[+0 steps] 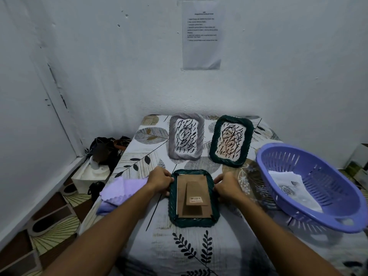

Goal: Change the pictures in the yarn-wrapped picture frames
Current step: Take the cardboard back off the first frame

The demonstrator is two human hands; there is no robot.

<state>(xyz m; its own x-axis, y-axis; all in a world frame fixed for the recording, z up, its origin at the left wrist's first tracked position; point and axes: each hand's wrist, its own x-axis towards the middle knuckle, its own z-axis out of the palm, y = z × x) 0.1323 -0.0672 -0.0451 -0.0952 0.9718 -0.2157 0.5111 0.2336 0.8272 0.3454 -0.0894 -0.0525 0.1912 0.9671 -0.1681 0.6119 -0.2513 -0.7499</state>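
A dark green yarn-wrapped frame (192,198) lies face down on the leaf-print table (199,246), its brown backing board (194,196) upward. The left hand (159,181) grips its left edge with curled fingers; the right hand (227,187) grips its right edge likewise. Beyond that frame stand a grey frame (186,136) and another green frame (231,140), both showing scribbled pictures. Right of it sits a purple basket (310,188) holding papers (288,186); left of it lies a lilac cloth (117,193).

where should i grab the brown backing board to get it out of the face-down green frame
Probably at the kickstand flap on the brown backing board, from above: the board lies flat, sunk inside the face-down green frame, its corners under tabs. The left hand and right hand grip the frame's sides.
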